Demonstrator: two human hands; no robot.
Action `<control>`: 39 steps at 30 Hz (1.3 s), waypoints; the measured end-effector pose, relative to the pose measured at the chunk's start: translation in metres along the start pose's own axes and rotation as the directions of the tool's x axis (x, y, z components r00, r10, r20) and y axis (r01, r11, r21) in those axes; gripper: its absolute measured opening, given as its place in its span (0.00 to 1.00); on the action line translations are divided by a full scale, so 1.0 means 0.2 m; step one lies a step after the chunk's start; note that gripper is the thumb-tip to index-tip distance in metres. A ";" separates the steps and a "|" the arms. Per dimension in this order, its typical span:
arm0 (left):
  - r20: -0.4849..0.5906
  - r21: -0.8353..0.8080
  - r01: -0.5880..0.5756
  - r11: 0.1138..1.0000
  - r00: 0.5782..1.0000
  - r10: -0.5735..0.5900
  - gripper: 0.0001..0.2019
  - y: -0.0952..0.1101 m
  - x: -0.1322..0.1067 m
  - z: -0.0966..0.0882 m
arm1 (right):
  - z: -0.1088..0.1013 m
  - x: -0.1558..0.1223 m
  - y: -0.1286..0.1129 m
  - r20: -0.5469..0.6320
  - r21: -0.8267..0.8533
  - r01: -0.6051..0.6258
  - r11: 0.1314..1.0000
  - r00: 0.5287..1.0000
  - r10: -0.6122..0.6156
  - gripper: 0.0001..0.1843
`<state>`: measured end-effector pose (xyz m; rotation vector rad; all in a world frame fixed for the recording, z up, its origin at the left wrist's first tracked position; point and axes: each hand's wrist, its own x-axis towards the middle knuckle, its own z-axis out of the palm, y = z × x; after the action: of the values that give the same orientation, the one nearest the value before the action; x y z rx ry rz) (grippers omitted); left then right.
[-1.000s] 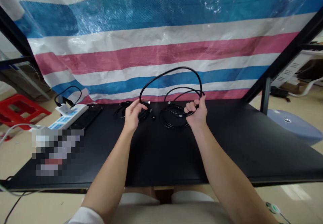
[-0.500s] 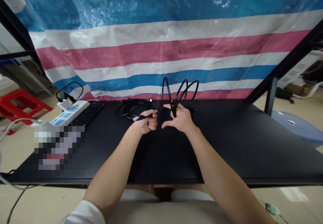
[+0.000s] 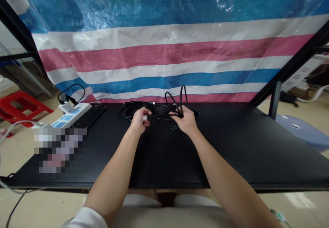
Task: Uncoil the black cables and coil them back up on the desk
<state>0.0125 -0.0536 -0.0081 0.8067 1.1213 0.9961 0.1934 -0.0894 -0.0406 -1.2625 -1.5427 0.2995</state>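
Near the middle of the black table, my left hand (image 3: 141,120) is closed on the end of a black cable, whose plug with a pale tip (image 3: 145,117) pokes out of the fingers. My right hand (image 3: 187,120) grips the looped part of a black cable (image 3: 181,99), with loops standing up above the thumb. More loops lie on the tabletop under and beside that hand. Behind my left hand rests a coiled black cable (image 3: 128,110) with a small white end at its right. Whether the coils join up with the held cable I cannot tell.
A white power strip (image 3: 67,117) with plugs and a dark phone (image 3: 89,116) lie at the table's left, near a blurred-out patch. A striped plastic sheet (image 3: 164,57) hangs behind the table (image 3: 231,146). A red stool (image 3: 23,106) stands left; a bluish lid (image 3: 303,132) is at right.
My left hand has moved left, away from the right hand, with the cable end in it. The loops above my right hand are fewer and lower, and its fingers have closed more.
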 end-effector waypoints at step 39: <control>-0.014 0.484 -0.580 0.655 0.744 0.668 0.05 -0.10 -0.01 0.05 | -0.08 0.02 -0.06 -0.015 0.086 -0.030 0.996 0.999 0.031 0.11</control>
<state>0.0259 -0.0634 -0.0223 1.5900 1.2908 1.4364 0.2008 -0.0978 -0.0242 -1.2196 -1.4829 0.3705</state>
